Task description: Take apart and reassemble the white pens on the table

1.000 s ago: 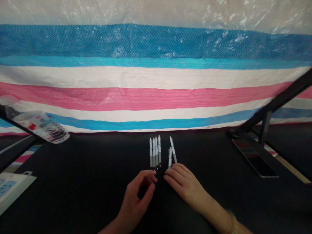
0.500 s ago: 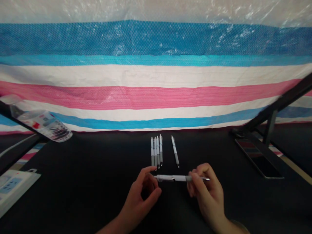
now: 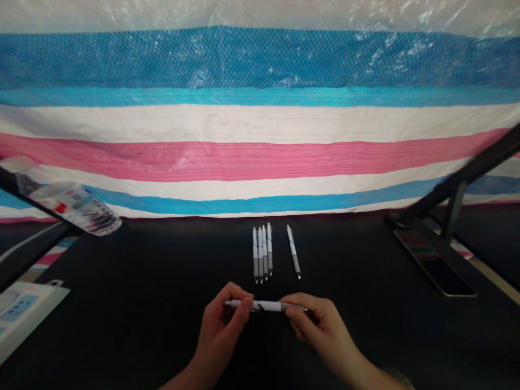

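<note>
The left hand [image 3: 219, 325] pinches the push-button end of a slim white pen with a grey grip [image 3: 268, 306]; the right hand [image 3: 319, 320] pinches its grey end. The pen spans crosswise between them over the black counter [image 3: 162, 271], nearer the person than four upright-pointing white-and-grey pens [image 3: 265, 253] and one slanted white-and-grey pen [image 3: 293, 252]. The step in hand seems a two-handed hold; freeing either end would call for a firm pinch at the other.

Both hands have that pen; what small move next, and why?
Perhaps turn the pen parallel to the four grouped pens: the left hand and right hand hold it crosswise, tip rightward, whereas those lie side by side, tips nearest the hands.
</note>
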`<state>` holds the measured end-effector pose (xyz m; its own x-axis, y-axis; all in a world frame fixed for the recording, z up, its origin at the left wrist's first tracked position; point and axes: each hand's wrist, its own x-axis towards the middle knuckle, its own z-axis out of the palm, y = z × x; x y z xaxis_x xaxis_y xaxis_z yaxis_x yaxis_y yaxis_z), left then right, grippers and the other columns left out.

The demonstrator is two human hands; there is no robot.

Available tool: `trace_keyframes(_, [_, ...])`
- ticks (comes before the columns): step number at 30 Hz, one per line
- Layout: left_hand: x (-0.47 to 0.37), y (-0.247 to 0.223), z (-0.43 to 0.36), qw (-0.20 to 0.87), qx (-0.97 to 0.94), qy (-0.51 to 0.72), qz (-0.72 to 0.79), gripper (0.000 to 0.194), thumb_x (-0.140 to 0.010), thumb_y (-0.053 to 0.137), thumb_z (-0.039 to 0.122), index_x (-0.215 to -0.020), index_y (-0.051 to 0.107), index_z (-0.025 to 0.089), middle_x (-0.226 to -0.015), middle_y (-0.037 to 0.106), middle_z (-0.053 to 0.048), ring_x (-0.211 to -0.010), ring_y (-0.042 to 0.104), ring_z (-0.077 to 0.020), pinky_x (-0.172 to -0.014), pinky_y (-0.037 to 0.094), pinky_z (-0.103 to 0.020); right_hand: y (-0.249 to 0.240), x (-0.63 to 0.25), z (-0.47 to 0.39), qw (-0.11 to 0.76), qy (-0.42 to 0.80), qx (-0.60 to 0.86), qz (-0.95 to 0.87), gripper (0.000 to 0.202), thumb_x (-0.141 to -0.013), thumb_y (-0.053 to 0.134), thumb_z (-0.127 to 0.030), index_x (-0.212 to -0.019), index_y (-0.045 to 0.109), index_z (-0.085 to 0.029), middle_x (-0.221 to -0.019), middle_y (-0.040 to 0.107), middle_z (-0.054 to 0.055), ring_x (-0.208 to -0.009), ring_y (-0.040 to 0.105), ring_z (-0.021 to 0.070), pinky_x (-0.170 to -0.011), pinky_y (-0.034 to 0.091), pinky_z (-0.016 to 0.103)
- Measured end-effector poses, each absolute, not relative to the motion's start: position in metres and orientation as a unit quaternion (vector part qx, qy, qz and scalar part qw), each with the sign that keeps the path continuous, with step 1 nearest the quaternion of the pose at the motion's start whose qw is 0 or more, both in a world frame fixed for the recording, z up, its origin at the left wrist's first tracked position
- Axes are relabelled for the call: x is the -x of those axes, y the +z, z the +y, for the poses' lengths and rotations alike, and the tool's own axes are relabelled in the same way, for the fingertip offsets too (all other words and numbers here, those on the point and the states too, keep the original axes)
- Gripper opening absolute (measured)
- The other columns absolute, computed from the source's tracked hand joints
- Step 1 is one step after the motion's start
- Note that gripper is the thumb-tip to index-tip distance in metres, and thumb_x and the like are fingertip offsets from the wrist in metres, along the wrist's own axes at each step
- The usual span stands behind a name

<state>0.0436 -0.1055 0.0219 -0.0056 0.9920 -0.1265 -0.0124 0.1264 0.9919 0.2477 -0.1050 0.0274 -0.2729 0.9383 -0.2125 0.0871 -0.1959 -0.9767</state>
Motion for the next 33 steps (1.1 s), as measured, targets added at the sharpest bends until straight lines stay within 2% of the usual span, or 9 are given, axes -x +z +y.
trace_keyframes(10, [-0.0421,0.0278,-0.1113,0.485,-0.504,0.48,0.529,0.035,-0.082,0.07,0.051,-0.074,0.067,0.017,-0.062,0.053,0.002,-0.052,0.043,-0.0106,-0.048,0.035,-0.02,0.0267,-0.2537,-0.1048,0.422,0.465,0.473,-0.618,0.025,-0.089,0.066,-0.041,-0.092,0.082,-0.021,-0.063,0.068,0.003,-0.051,0.054,0.0129,-0.047,0.04,0.021])
trace_keyframes(15, [-0.0428,0.0271,-0.1097,0.498,-0.493,0.478,0.53,0.037,-0.08,0.072,0.053,-0.073,0.068,0.017,-0.06,0.051,0.002,-0.051,0.043,-0.0106,-0.049,0.035,-0.021,0.0256,-0.255,-0.1047,0.444,0.384,0.447,-0.675,0.02,-0.093,0.064,-0.034,-0.095,0.081,-0.023,-0.067,0.071,0.003,-0.054,0.061,0.0145,-0.049,0.043,0.022])
trace_keyframes(20, [-0.0462,0.0284,-0.1084,0.543,-0.445,0.466,0.538,0.043,-0.08,0.071,0.057,-0.067,0.06,0.018,-0.053,0.044,0.006,-0.049,0.036,-0.0097,-0.048,0.031,-0.02,0.0237,-0.2553,-0.1064,0.485,0.274,0.378,-0.74,0.023,-0.096,0.059,-0.021,-0.111,0.075,-0.025,-0.07,0.07,0.002,-0.056,0.062,0.0137,-0.051,0.045,0.022])
trace_keyframes(22, [-0.0467,0.0276,-0.1084,0.542,-0.438,0.475,0.537,0.042,-0.081,0.07,0.056,-0.068,0.06,0.018,-0.053,0.043,0.006,-0.05,0.035,-0.0094,-0.048,0.03,-0.02,0.0233,-0.2556,-0.1067,0.477,0.268,0.382,-0.745,0.024,-0.096,0.058,-0.022,-0.115,0.073,-0.025,-0.073,0.071,0.002,-0.059,0.063,0.014,-0.055,0.048,0.023])
trace_keyframes(24, [-0.0464,0.0258,-0.1089,0.533,-0.436,0.487,0.537,0.041,-0.081,0.071,0.055,-0.071,0.062,0.017,-0.054,0.044,0.006,-0.05,0.037,-0.0094,-0.047,0.03,-0.02,0.0238,-0.256,-0.106,0.437,0.312,0.423,-0.73,0.023,-0.095,0.06,-0.032,-0.112,0.072,-0.023,-0.074,0.071,0.002,-0.059,0.062,0.0144,-0.056,0.048,0.023])
trace_keyframes(26, [-0.0458,0.0234,-0.1096,0.532,-0.43,0.492,0.538,0.039,-0.081,0.071,0.055,-0.074,0.064,0.017,-0.054,0.046,0.005,-0.049,0.037,-0.0091,-0.046,0.03,-0.02,0.0253,-0.2563,-0.1044,0.379,0.391,0.462,-0.7,0.03,-0.097,0.055,-0.043,-0.094,0.073,-0.019,-0.066,0.066,0.001,-0.056,0.058,0.0137,-0.054,0.044,0.023])
trace_keyframes(28, [-0.0452,0.0214,-0.1102,0.543,-0.425,0.486,0.536,0.039,-0.08,0.072,0.055,-0.077,0.065,0.017,-0.054,0.048,0.005,-0.048,0.038,-0.0086,-0.044,0.029,-0.019,0.0273,-0.256,-0.1025,0.34,0.46,0.483,-0.663,0.047,-0.099,0.047,-0.05,-0.072,0.067,-0.018,-0.056,0.057,-0.001,-0.051,0.051,0.0121,-0.05,0.037,0.022])
trace_keyframes(29, [-0.0449,0.0207,-0.1104,0.547,-0.423,0.485,0.535,0.04,-0.08,0.072,0.056,-0.078,0.066,0.017,-0.054,0.049,0.005,-0.047,0.039,-0.0084,-0.044,0.029,-0.019,0.0284,-0.2556,-0.1018,0.339,0.478,0.488,-0.647,0.049,-0.099,0.046,-0.051,-0.067,0.062,-0.018,-0.054,0.054,-0.001,-0.051,0.048,0.0115,-0.049,0.035,0.022])
trace_keyframes(33, [-0.0439,0.0213,-0.1093,0.541,-0.423,0.493,0.535,0.04,-0.08,0.072,0.056,-0.078,0.066,0.017,-0.053,0.051,0.005,-0.046,0.04,-0.0078,-0.043,0.03,-0.018,0.03,-0.2537,-0.1003,0.382,0.496,0.494,-0.604,0.037,-0.09,0.061,-0.055,-0.086,0.062,-0.018,-0.066,0.054,-0.002,-0.055,0.045,0.011,-0.051,0.033,0.022])
